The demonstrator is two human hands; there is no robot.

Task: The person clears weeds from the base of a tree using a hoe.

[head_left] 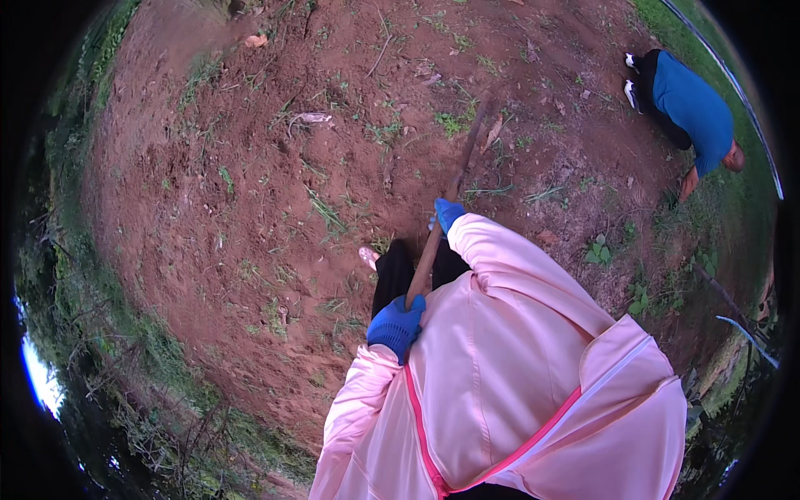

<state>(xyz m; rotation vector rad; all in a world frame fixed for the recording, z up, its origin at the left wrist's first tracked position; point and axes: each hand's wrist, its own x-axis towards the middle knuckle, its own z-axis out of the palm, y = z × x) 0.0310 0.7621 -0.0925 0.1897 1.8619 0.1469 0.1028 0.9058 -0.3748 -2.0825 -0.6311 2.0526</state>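
Both my hands wear blue knit gloves and grip one long wooden handle (pixel 461 164). My left hand (pixel 397 324) closes around its near end, close to my waist. Farther along the shaft, my right hand (pixel 447 215) is wrapped around it. The handle slants up and slightly right over reddish soil (pixel 250 187); its far end is blurred near the ground, and I cannot tell what tool head, if any, it carries. My pink jacket (pixel 512 350) fills the lower part of the view.
At the upper right a person in a blue shirt (pixel 694 103) bends over, one hand near the grass. Cut weeds (pixel 325 211), dry leaves (pixel 494 132) and twigs lie on the soil. Brush (pixel 175 431) borders the lower left. A stick (pixel 719 289) shows at the right.
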